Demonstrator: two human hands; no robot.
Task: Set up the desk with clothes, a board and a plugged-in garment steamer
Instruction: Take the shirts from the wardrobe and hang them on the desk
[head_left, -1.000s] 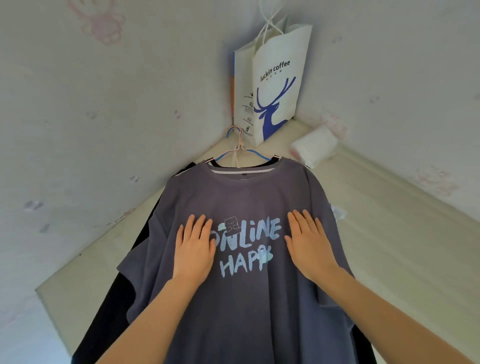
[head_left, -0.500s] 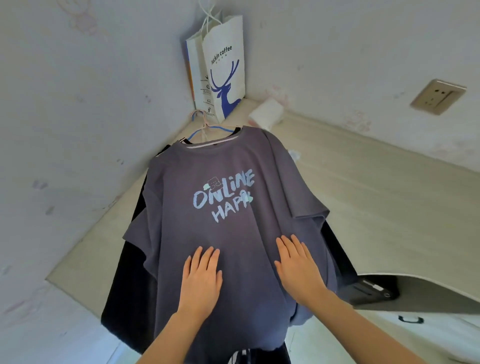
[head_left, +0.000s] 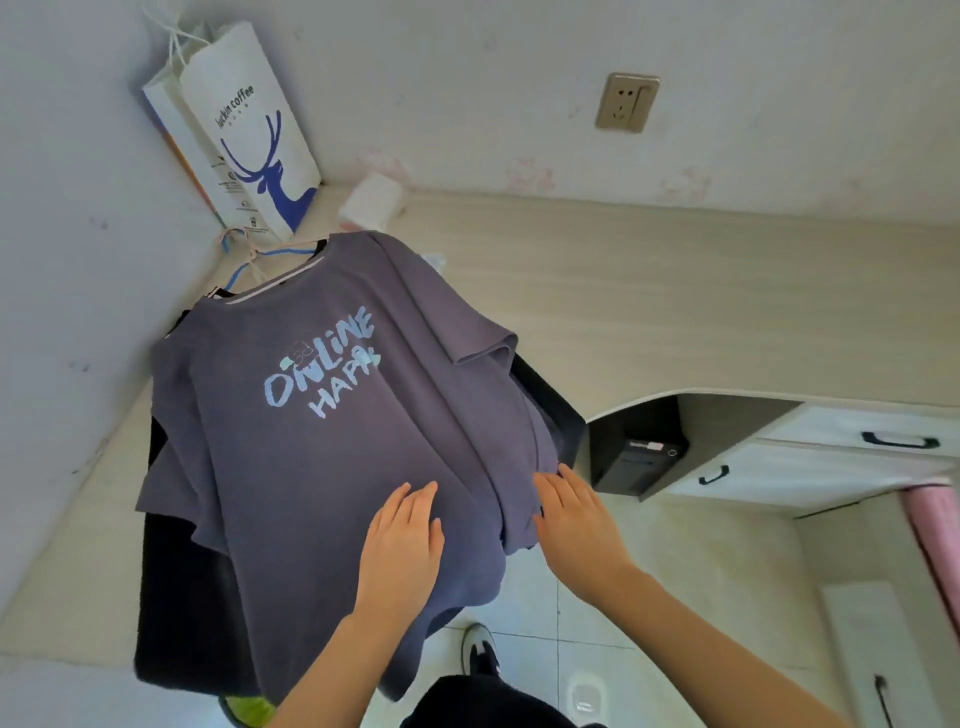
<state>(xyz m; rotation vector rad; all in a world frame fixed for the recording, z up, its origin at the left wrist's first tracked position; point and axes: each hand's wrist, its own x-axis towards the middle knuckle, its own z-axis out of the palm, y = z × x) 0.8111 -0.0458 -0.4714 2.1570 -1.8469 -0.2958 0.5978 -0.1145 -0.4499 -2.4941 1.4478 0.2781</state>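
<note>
A grey T-shirt (head_left: 311, 441) printed "ONLINE HAPPY" lies face up on the pale desk (head_left: 701, 312), still on a blue hanger (head_left: 260, 257). Its lower part hangs over the desk's front edge. Under it lies a black garment (head_left: 182, 597). My left hand (head_left: 402, 540) rests flat on the shirt's lower front, fingers straight. My right hand (head_left: 576, 512) lies flat at the shirt's right edge, fingers straight. No board or steamer is in view.
A white coffee paper bag (head_left: 249, 130) stands in the desk's back left corner beside a white tissue pack (head_left: 371, 202). A wall socket (head_left: 626, 101) sits above the desk. Drawers (head_left: 810, 467) and a dark box (head_left: 639, 452) are under the desk at the right.
Both hands have slid down the shirt from the chest print to its lower part. The view has swung right, showing the socket and drawers.
</note>
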